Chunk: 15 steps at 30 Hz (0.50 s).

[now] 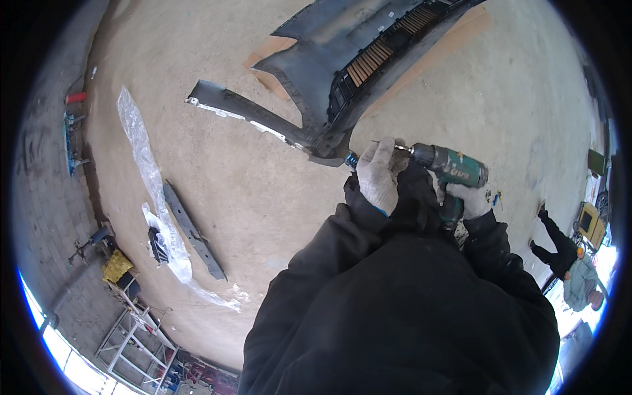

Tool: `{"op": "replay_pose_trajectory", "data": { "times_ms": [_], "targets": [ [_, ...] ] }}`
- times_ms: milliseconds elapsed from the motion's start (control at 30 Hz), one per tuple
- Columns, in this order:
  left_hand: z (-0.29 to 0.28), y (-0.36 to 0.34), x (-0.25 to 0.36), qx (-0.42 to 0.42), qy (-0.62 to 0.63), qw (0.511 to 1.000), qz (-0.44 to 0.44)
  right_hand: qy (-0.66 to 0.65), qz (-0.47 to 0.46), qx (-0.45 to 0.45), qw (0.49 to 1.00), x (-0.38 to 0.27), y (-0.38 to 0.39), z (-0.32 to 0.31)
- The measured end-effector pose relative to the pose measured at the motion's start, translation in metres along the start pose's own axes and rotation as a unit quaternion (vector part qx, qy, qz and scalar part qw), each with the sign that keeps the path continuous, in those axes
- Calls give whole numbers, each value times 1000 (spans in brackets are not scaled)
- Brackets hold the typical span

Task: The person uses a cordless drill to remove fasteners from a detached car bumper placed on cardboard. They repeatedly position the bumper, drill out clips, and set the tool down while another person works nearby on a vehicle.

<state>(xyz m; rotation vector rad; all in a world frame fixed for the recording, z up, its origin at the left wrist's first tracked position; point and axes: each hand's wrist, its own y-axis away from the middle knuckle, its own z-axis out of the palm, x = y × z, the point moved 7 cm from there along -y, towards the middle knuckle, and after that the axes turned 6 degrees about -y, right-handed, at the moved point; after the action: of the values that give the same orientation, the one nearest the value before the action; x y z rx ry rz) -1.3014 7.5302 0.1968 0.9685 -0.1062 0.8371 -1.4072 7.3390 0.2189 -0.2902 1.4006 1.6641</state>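
My right hand (469, 199), in a pale work glove, is wrapped round the handle of a green and black cordless drill (461, 168). The drill lies sideways, its chuck facing left. A thin metal drill bit (403, 148) runs from the chuck to my left hand (378, 178), also gloved, whose fingers are closed round it. A thin tip shows just beyond those fingers. Close to my left hand is a small blue and black piece (351, 160), beside the end of a large dark car body panel (316, 62) on the floor. My sleeve hides part of that end.
Brown cardboard (474, 26) lies under the panel. To the left are clear plastic wrap (141, 148) and a long dark strip (194, 230). A white metal frame (138, 345) stands at lower left. Another person (573, 266) is at the far right, near a yellow machine (590, 222).
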Motion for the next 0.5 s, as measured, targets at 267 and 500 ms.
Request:
{"op": "replay_pose_trajectory", "data": {
  "times_ms": [267,500],
  "targets": [
    [10,-3,16,14,-167,984,56,4,94,165,982,29,-21,-19],
    [0,-28,29,50,-171,981,78,136,155,119,971,22,-72,-18]
  ]
}}
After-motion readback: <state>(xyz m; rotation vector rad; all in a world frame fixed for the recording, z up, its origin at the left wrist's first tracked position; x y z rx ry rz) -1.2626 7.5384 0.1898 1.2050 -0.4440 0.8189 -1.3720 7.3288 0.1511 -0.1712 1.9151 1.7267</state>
